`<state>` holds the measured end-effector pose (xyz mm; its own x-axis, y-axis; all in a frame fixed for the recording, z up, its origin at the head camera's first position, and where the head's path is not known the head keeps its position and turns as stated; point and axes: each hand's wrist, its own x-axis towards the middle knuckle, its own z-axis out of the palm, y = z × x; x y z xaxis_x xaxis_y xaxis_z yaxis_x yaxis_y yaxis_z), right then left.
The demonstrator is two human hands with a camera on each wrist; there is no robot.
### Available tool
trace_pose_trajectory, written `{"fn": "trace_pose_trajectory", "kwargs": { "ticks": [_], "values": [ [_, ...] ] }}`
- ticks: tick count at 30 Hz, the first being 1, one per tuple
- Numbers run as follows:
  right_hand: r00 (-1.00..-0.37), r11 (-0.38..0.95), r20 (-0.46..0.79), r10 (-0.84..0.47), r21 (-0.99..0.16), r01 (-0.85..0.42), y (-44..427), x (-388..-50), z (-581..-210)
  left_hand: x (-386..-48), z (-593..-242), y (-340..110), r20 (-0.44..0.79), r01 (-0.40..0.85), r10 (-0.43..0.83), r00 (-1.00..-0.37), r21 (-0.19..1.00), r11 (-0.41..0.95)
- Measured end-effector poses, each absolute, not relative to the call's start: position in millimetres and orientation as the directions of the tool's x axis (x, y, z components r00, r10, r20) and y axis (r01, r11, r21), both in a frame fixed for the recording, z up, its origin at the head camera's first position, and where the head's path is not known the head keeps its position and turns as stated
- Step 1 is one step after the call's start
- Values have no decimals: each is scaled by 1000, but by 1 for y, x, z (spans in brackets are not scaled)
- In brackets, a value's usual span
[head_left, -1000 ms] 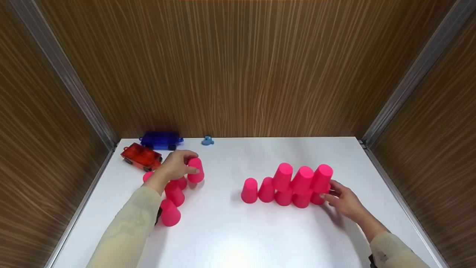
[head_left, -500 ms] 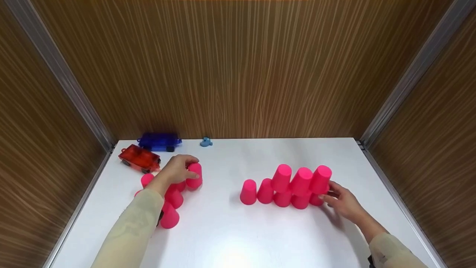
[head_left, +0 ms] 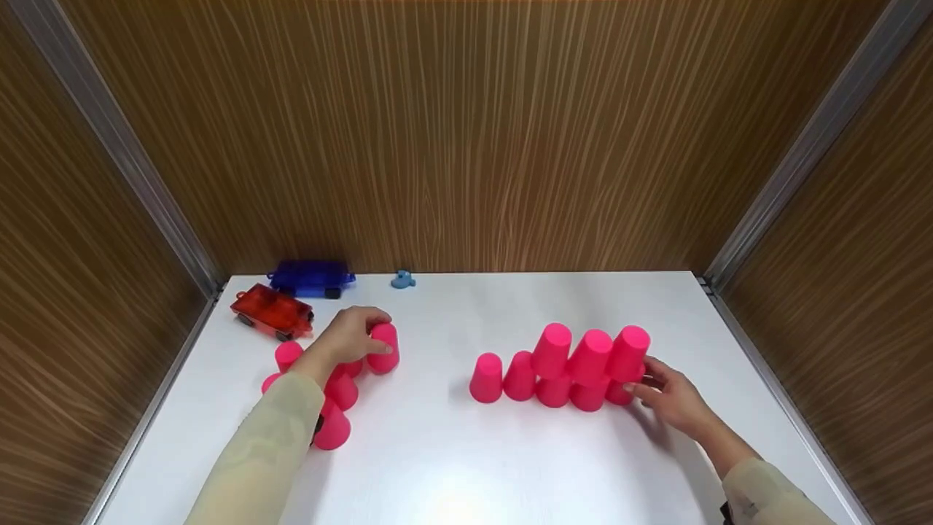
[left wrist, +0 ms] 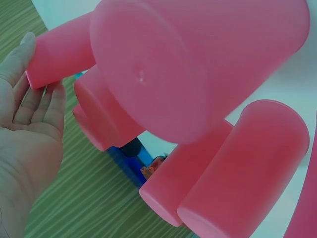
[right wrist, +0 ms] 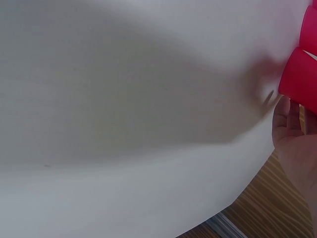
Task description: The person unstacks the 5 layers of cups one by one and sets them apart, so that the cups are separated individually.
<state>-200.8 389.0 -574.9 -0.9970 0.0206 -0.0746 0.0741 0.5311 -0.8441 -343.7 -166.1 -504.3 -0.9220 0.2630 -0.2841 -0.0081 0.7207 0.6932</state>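
My left hand (head_left: 348, 337) grips an upside-down pink cup (head_left: 387, 357) at the left of the white table, thumb on the near side and fingers behind. That cup (left wrist: 62, 49) also shows in the left wrist view, between thumb and fingers. Under my left forearm stand several more pink cups (head_left: 333, 428), partly hidden. On the right, several upside-down cups (head_left: 486, 379) form a row, with three cups (head_left: 590, 357) stacked on top at its right part. My right hand (head_left: 678, 397) holds the row's rightmost bottom cup (head_left: 619, 392) between thumb and fingers.
A red toy cart (head_left: 273, 312) and a blue toy cart (head_left: 311, 278) stand at the back left. A small light-blue toy (head_left: 402, 279) lies near the back edge. Wood-grain panels (head_left: 466, 138) enclose the table (head_left: 452, 452) at the back and sides.
My left hand has lowered the gripped cup and brought it slightly nearer. The right hand keeps its place at the stack. The view has shifted slightly.
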Motion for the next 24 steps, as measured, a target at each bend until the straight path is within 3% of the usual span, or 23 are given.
{"fn": "trace_pose_trajectory", "kwargs": {
  "ticks": [19,24],
  "values": [
    [-998,530,-57,17,-846,57,388,-199,-577,-336,-504,-165,-277,-17,256,-926,708,706],
    [-996,545,-81,32,-834,86,388,-200,-578,-326,-482,-156,-185,45,274,-944,750,660]
  ]
}}
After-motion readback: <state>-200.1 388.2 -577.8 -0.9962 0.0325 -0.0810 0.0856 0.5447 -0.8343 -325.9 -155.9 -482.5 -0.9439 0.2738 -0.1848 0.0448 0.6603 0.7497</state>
